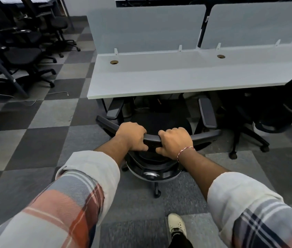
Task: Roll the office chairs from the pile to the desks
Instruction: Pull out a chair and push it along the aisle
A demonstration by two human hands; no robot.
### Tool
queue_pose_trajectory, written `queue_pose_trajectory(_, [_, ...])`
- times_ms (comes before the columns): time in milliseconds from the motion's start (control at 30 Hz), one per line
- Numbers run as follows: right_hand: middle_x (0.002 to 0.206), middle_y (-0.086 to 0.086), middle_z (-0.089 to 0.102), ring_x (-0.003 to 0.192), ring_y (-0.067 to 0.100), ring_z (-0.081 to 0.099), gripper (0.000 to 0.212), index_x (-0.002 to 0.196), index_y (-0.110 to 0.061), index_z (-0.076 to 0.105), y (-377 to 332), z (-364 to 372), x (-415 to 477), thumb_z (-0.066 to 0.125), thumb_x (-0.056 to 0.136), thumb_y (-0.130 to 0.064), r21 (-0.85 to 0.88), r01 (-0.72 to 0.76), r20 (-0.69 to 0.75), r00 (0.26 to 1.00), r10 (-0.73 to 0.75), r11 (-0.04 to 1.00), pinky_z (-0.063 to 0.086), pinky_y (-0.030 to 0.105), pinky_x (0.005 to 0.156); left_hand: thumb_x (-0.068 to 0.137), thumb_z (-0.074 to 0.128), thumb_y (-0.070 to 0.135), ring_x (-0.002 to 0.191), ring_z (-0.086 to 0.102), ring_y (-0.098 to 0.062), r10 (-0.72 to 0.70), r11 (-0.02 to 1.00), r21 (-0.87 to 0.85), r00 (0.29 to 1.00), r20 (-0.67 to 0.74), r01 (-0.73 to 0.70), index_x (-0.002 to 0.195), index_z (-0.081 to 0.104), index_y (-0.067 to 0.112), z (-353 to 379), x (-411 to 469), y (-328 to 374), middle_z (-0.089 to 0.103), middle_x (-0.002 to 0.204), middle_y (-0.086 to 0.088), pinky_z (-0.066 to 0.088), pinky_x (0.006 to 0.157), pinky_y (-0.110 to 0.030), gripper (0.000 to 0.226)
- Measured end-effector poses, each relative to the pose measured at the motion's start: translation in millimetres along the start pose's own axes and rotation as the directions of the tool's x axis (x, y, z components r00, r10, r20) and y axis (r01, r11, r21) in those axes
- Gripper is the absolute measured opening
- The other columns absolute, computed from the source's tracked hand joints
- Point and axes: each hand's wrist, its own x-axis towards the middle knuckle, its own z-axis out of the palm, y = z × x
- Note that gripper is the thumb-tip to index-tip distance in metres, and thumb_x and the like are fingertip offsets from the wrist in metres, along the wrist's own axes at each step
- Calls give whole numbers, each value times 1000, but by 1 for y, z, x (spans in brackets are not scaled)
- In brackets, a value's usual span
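- While the left hand [131,136] and right hand [176,143] both grip the top rail of the office chair [160,121], its seat sits just under the counter [159,77] edge; the parking step looks nearly done;
- next, probably a short straight push, armrests clearing the counter; then release.

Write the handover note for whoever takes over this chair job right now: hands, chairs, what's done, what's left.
Left hand grips the chair by the top of its back; right hand grips it alongside.
The chair stands at the desk, its seat reaching under the front edge.
Done: a second chair stands at the next place to the right.
Left: nudge this one in if needed, let go, then fetch from the other chairs at far left.
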Motion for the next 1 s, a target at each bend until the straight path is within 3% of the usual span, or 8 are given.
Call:
queue_pose_trajectory(233, [84, 1, 66, 75, 26, 64, 41, 86, -22, 40, -69, -7, -46, 58, 83, -59, -15, 23, -19, 1000, -24, 1000, 35, 35, 62, 73, 63, 61, 72, 59, -15, 64, 997, 46, 998, -10, -63, 80, 56, 32, 24, -74, -17, 59, 72, 9, 44, 63, -32, 30])
queue_pose_trajectory(333, [83, -2, 64, 76, 24, 63, 45, 90, -23, 45, -74, -11, -62, 53, 83, -66, 17, 104, -13, 995, -103, 994, 37, 34, 60, 73, 61, 61, 76, 60, -16, 122, 992, 46, 992, -40, -120, 81, 54, 32, 35, -92, -26, 60, 77, 9, 43, 63, -31, 31])
queue_pose_trajectory(400, [83, -4, 63, 77, 22, 64, 48, 91, -25, 48, -65, -13, -75, 51, 82, -72, 32, 124, 25, 992, -125, 992, 40, 33, 60, 72, 61, 64, 85, 62, -17, 176, 984, 45, 981, -87, -172, 91, 59, 31, 43, -100, -33, 63, 87, 9, 43, 63, -32, 38])
queue_pose_trajectory(533, [80, -5, 62, 76, 21, 64, 56, 85, -26, 45, -49, -11, -96, 48, 77, -81, 37, 10, 39, 999, -12, 999, 42, 33, 58, 72, 59, 68, 98, 63, -19, 219, 976, 55, 958, -183, -213, 118, 59, 29, 57, -104, -39, 62, 106, 7, 44, 65, -32, 61])
queue_pose_trajectory(733, [74, -7, 58, 72, 19, 62, 56, 80, -26, 45, -39, -10, -81, 49, 76, -81, 30, -25, 49, 999, 23, 999, 36, 32, 55, 73, 60, 65, 86, 64, -19, 162, 987, 52, 971, -176, -155, 92, 55, 28, 49, -92, -38, 61, 88, 7, 41, 62, -32, 42])
queue_pose_trajectory(1000, [74, -7, 57, 70, 18, 60, 53, 79, -27, 44, 21, 0, -31, 50, 77, -79, -19, -26, 74, 997, 28, 999, 38, 31, 56, 76, 61, 59, 70, 56, -18, 117, 992, 71, 976, -185, -106, 86, 51, 24, 26, -27, -28, 57, 76, 8, 38, 58, -31, 38])
